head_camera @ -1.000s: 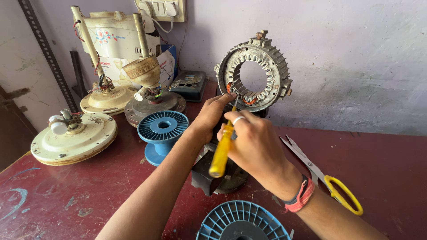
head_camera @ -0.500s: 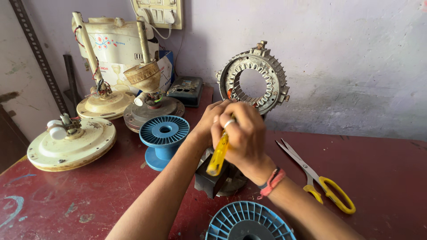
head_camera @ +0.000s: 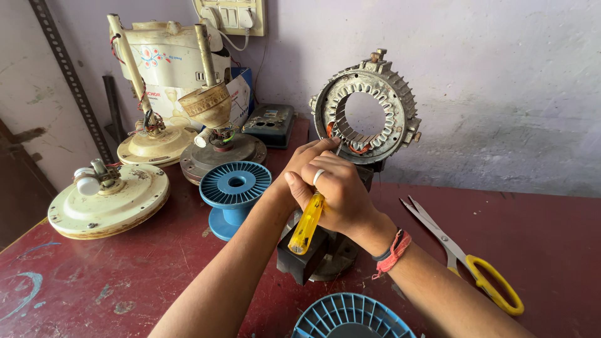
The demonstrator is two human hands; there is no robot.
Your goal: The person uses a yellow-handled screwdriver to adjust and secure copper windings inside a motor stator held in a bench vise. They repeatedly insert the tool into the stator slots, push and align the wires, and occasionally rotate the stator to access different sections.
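A grey ring-shaped motor stator [head_camera: 369, 109] with copper windings stands upright on a dark stand [head_camera: 313, 253] at the table's middle. My right hand [head_camera: 341, 194] grips a yellow-handled screwdriver [head_camera: 305, 224], its handle pointing down toward me and its tip hidden near the stator's lower left rim. My left hand [head_camera: 307, 156] lies just behind the right one, with its fingertips at the same spot on the stator; what it holds cannot be seen.
A blue empty spool [head_camera: 235, 188] stands left of the hands, another blue spool [head_camera: 350, 316] at the near edge. Yellow-handled scissors [head_camera: 466, 256] lie to the right. Several cream fan motor housings [head_camera: 106, 197] and a dark box [head_camera: 270, 123] sit at the left and back.
Both hands have drawn slightly down and closer together at the stator's lower left rim. The screwdriver handle has tilted more toward me. The view has shifted a little.
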